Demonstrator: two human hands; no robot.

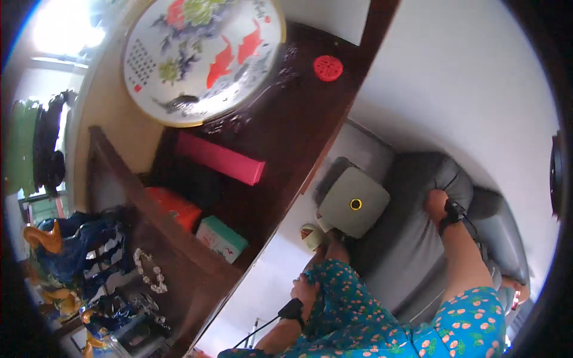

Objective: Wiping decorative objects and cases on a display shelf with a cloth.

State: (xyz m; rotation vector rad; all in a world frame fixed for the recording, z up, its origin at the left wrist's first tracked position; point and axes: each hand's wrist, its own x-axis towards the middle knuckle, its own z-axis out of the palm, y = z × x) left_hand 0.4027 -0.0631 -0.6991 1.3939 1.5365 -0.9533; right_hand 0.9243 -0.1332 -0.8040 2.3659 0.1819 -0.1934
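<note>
My left hand (305, 290) rests on the teal patterned clothing (353, 300) by my knee, a black wrist strap with a cable behind it. How its fingers are bent is not clear. Over on the right, my right hand (436, 206) presses against a grey leather sofa (412, 237), near its far armrest. The fingertips of that hand are hidden. A grey square stool (340, 192) stands beyond my feet, with a small yellow ring (356, 204) on its top. One pale slipper (310, 237) shows beside the stool.
Along the left runs a dark wooden cabinet (286, 147) bearing a large plate painted with fish (206, 62), a red round ornament (328, 68), a pink box (219, 157) and a green-and-white box (222, 238). Glazed figurines (76, 255) and a bead bracelet (150, 271) lie nearer.
</note>
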